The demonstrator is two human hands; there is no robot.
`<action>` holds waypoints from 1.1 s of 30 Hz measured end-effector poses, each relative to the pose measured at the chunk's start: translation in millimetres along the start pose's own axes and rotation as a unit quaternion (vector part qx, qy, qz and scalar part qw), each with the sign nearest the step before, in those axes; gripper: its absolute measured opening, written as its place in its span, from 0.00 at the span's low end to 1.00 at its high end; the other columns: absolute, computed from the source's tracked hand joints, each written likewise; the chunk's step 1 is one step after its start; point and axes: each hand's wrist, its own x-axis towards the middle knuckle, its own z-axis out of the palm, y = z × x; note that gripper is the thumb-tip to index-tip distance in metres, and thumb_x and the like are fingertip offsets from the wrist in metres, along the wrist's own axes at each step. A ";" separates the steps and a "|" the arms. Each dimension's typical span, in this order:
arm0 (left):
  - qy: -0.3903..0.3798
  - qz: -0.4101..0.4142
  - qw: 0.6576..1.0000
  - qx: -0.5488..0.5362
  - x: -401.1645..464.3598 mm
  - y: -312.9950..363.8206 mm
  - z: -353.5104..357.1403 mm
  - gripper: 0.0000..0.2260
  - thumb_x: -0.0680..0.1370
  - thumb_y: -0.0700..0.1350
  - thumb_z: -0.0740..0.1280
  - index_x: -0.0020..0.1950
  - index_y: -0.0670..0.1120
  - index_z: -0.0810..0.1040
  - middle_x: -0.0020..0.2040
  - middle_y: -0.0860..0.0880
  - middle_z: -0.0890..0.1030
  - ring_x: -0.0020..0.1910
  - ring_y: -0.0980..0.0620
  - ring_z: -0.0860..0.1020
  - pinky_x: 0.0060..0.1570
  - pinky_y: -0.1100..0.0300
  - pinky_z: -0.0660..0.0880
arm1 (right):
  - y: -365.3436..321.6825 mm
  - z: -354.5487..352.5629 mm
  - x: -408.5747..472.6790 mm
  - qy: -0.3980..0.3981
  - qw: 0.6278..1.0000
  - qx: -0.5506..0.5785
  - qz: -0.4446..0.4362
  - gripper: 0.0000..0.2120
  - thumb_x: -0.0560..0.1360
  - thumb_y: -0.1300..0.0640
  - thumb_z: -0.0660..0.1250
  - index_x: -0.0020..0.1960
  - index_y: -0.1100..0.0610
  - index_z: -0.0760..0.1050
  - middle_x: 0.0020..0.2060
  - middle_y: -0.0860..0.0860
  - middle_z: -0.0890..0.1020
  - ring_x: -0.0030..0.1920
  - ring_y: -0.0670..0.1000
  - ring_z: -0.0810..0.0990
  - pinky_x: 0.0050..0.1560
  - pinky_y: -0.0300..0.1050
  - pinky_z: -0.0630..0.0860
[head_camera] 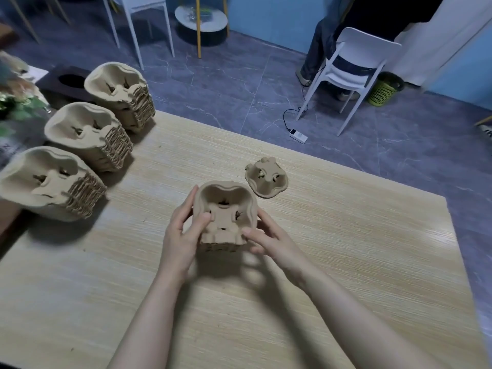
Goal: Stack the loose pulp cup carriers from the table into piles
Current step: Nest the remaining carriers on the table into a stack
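Observation:
A small pile of brown pulp cup carriers (226, 209) is held between both hands above the middle of the wooden table (346, 249). My left hand (183, 230) grips its left side, thumb lying over the top carrier. My right hand (266, 235) grips the right lower side with curled fingers. One loose carrier (266, 177) lies on the table just beyond, to the right of the held pile. Three tall piles stand along the left edge: near (50, 182), middle (85, 134) and far (119, 89).
A dark box with a round hole (66, 81) and green leaves (16, 105) sit at the far left. Beyond the table are white chairs (354, 67), a seated person (327, 35), a green basket (383, 89), a power strip (298, 134) and a round side table (201, 20).

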 end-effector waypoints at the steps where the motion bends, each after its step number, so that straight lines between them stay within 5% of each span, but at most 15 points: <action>1: 0.009 0.002 1.000 -0.004 0.8 0.8 -6.0 0.24 0.69 0.57 0.72 0.64 0.70 0.75 0.69 0.55 0.76 0.69 0.57 0.73 0.72 0.49 0.67 | -2.8 4.1 4.8 -0.015 1.000 -0.010 -0.002 0.30 0.73 0.45 0.71 0.72 0.38 0.65 0.62 0.41 0.79 0.58 0.41 0.80 0.60 0.46 0.76; 6: 0.049 0.001 0.997 -0.055 0.1 -0.4 -18.8 0.21 0.77 0.45 0.69 0.68 0.60 0.73 0.67 0.58 0.76 0.68 0.61 0.74 0.65 0.62 0.74 | -16.7 -2.5 30.9 -0.055 0.997 -0.049 -0.010 0.19 0.78 0.52 0.66 0.68 0.43 0.70 0.60 0.46 0.80 0.57 0.45 0.80 0.51 0.38 0.79; 9: 0.041 -0.004 0.998 -0.048 -2.1 -2.3 -17.7 0.22 0.75 0.48 0.68 0.68 0.63 0.72 0.69 0.58 0.75 0.65 0.65 0.75 0.58 0.69 0.75 | -27.0 -30.8 67.0 0.118 0.982 -0.124 -0.082 0.14 0.77 0.55 0.69 0.62 0.53 0.77 0.55 0.56 0.81 0.53 0.49 0.78 0.44 0.33 0.73; 13: 0.038 -0.009 0.998 -0.049 -3.4 -3.2 -19.5 0.21 0.76 0.50 0.68 0.67 0.67 0.71 0.71 0.59 0.73 0.65 0.65 0.74 0.57 0.68 0.75 | -30.6 -71.4 124.1 0.285 0.913 -0.291 -0.033 0.26 0.76 0.47 0.68 0.70 0.56 0.71 0.65 0.56 0.72 0.64 0.55 0.73 0.62 0.50 0.71; 16: 0.035 -0.008 0.998 -0.048 -3.6 -3.5 -21.1 0.22 0.76 0.52 0.70 0.68 0.67 0.71 0.71 0.59 0.73 0.64 0.67 0.74 0.55 0.71 0.74 | -24.5 -88.3 152.8 0.252 0.890 -0.377 0.059 0.26 0.76 0.43 0.66 0.68 0.56 0.73 0.66 0.59 0.72 0.68 0.59 0.68 0.64 0.53 0.69; 19: 0.030 -0.011 0.998 -0.050 -2.0 -3.9 -23.2 0.23 0.75 0.52 0.70 0.69 0.65 0.71 0.71 0.59 0.73 0.64 0.67 0.74 0.56 0.70 0.74 | -21.0 -89.8 160.1 0.248 0.904 -0.339 0.078 0.23 0.74 0.45 0.70 0.65 0.54 0.74 0.63 0.59 0.74 0.67 0.60 0.68 0.61 0.50 0.69; 25: 0.026 -0.013 0.998 -0.057 -1.6 -4.6 -24.2 0.21 0.76 0.51 0.70 0.68 0.66 0.71 0.71 0.59 0.72 0.64 0.68 0.74 0.56 0.70 0.75 | -14.2 -81.5 135.4 0.287 0.900 -0.322 -0.060 0.17 0.68 0.52 0.78 0.50 0.54 0.74 0.64 0.58 0.72 0.66 0.58 0.65 0.62 0.48 0.65; 30: 0.024 -0.017 0.998 -0.058 0.0 -3.0 -23.7 0.22 0.78 0.47 0.68 0.70 0.63 0.70 0.70 0.57 0.73 0.62 0.69 0.75 0.54 0.72 0.74 | -8.2 -79.8 109.2 0.276 0.855 -0.418 -0.133 0.17 0.64 0.51 0.80 0.42 0.52 0.73 0.62 0.53 0.75 0.59 0.57 0.69 0.58 0.47 0.62; 33: 0.024 -0.016 0.998 -0.057 0.5 -2.7 -23.3 0.22 0.79 0.45 0.68 0.70 0.62 0.69 0.70 0.57 0.73 0.60 0.71 0.75 0.52 0.73 0.74 | -1.0 -79.6 94.2 0.232 0.888 -0.357 -0.172 0.16 0.63 0.57 0.81 0.40 0.52 0.73 0.55 0.50 0.75 0.50 0.45 0.71 0.54 0.46 0.69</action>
